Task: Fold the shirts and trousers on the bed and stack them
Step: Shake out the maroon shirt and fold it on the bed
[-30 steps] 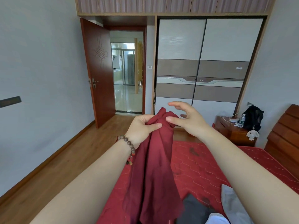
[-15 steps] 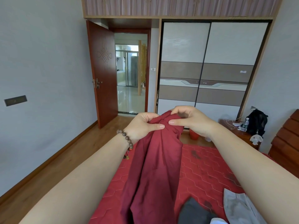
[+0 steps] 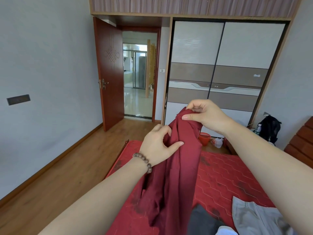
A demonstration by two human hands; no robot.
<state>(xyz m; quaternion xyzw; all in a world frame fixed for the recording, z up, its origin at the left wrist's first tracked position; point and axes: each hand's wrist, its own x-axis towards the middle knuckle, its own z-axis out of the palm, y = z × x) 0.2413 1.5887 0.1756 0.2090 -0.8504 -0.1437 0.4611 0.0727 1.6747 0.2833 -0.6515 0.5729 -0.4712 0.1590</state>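
Observation:
A dark red garment [image 3: 176, 167] hangs in the air over the bed [image 3: 225, 177], which has a red hexagon-patterned cover. My right hand [image 3: 205, 116] pinches its top edge at the highest point. My left hand [image 3: 159, 146], with a bead bracelet on the wrist, grips the cloth lower down on its left side. A dark grey garment [image 3: 201, 219], a light grey garment [image 3: 254, 216] and a bit of white cloth [image 3: 227, 230] lie on the bed at the bottom right.
A wardrobe [image 3: 220, 65] with sliding doors faces me. An open door [image 3: 110, 73] stands to its left. A red bucket [image 3: 204, 139] and a white bag [image 3: 217, 142] sit on the wooden floor. A black backpack [image 3: 269, 128] and a bottle [image 3: 257, 128] are at the right, beside the headboard [image 3: 303, 146].
My right hand has lifted the garment's top edge higher and to the right. My left hand has slid down the cloth, so the two hands have drawn apart.

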